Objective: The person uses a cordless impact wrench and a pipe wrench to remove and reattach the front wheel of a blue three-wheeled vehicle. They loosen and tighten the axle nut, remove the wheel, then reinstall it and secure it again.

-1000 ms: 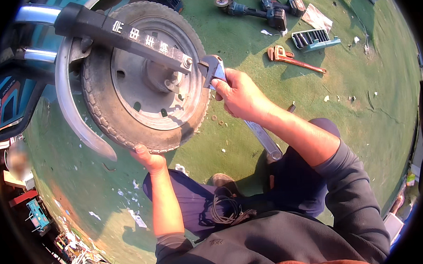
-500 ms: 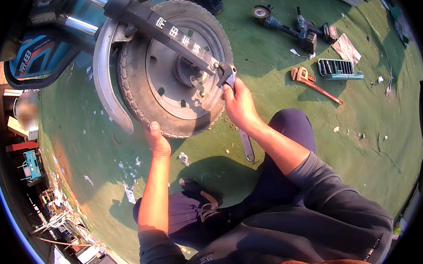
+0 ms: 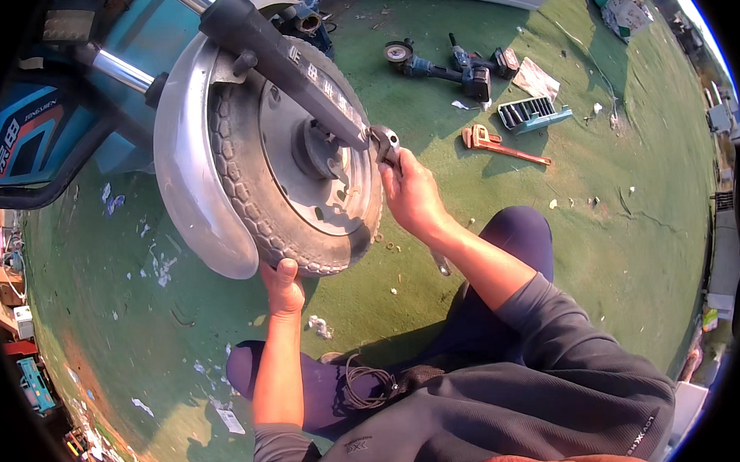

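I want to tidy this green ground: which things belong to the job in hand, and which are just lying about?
In use:
- adjustable wrench, in the right hand
- wheel, its lower edge at the left hand
- fork leg, its lower end at the wrench

Lying about:
- angle grinder
- another cordless power tool
- orange pipe wrench
- open teal socket case
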`<action>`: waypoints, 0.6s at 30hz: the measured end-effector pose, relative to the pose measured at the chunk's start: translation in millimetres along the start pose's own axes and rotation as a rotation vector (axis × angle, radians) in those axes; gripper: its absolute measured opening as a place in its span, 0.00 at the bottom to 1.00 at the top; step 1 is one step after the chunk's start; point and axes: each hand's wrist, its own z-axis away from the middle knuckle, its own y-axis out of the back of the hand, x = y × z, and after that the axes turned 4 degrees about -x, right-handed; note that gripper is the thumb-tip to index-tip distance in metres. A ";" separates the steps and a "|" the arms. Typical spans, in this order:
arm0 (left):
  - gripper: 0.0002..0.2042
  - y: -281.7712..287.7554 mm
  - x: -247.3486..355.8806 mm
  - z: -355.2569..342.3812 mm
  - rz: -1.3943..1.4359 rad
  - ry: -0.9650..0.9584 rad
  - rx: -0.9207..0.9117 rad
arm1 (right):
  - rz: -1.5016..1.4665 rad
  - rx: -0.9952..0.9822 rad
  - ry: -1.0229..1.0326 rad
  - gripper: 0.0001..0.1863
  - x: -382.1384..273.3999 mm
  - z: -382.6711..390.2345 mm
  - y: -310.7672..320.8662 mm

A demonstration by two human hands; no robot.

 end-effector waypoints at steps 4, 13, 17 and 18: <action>0.46 29.3 -13.8 -12.8 -0.001 0.061 -0.221 | 0.138 0.109 0.032 0.11 -1.3 2.9 -11.2; 0.39 43.6 -5.2 -23.9 -0.100 0.104 -0.394 | 0.375 0.284 0.126 0.10 1.7 18.7 -28.8; 0.37 36.1 -13.5 -27.0 -0.165 -0.047 -0.407 | 0.484 0.311 0.117 0.09 -9.5 20.2 -28.9; 0.36 39.0 -21.6 -28.3 -0.206 -0.082 -0.413 | 0.500 0.312 0.104 0.09 -12.2 19.3 -30.5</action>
